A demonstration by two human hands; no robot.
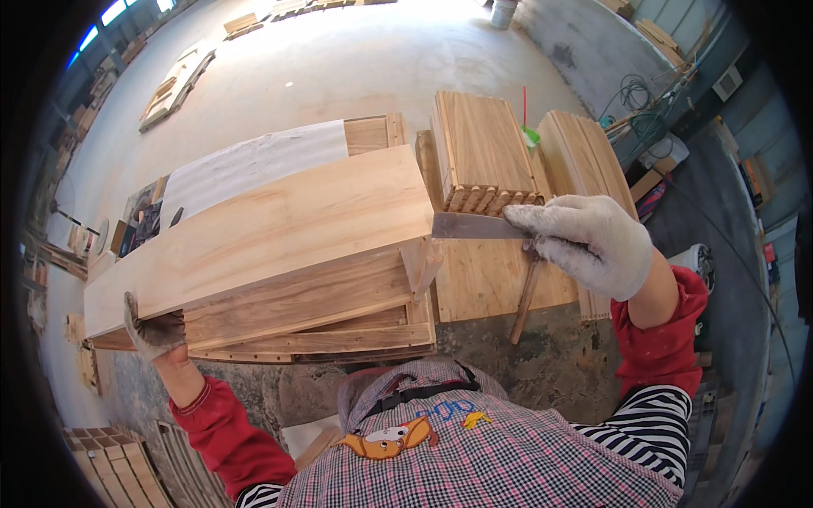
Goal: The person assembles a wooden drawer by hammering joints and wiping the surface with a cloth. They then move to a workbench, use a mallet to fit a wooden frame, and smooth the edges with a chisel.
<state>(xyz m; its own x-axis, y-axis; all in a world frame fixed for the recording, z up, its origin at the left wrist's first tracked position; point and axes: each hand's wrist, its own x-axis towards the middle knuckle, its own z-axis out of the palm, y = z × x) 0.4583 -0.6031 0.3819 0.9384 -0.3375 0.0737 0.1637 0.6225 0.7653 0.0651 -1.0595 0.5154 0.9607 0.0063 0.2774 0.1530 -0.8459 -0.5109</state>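
Observation:
A long pale wooden box (279,229) lies slantwise in front of me, its broad smooth face up. My left hand (155,330), in a dirty work glove, grips its near left edge, thumb up the side and fingers curled underneath. At the other end, my gloved right hand (597,245) is closed on a flat grey metal scraper (478,226). The scraper's blade reaches left to the box's right corner; its grip is hidden in the glove. Just below the right hand lies a stick-like wooden handle (525,300), its upper end partly covered.
Wooden frames (339,347) support the box, with a white sheet (254,165) behind it. Stacked wooden panels (483,144) stand beyond the right hand, and another stack (584,157) farther right. Between them sits a green cup (531,137) with a red stick. A pallet (176,85) lies on the floor.

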